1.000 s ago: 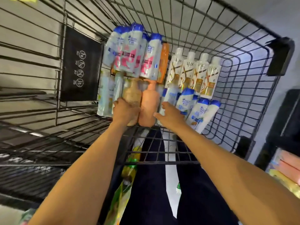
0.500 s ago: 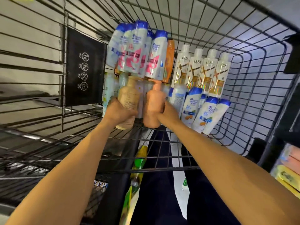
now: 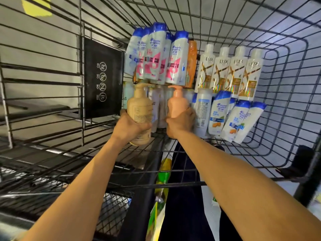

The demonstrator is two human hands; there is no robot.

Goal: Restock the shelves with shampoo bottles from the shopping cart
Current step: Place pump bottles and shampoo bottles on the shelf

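Black wire shopping cart (image 3: 286,70) holds white Lux bottles (image 3: 231,73), blue-capped white bottles (image 3: 156,54), one orange bottle (image 3: 192,63).

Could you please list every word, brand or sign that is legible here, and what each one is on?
"LUX": on each of the four white and gold bottles.
"NO", three times, beside crossed-out icons: black placard on the cart wall.
Blue-capped bottles and both pump bottles: print too blurred to read.

tan pump bottle (image 3: 140,112) and peach pump bottle (image 3: 177,104), upright, in wire cart (image 3: 217,18)
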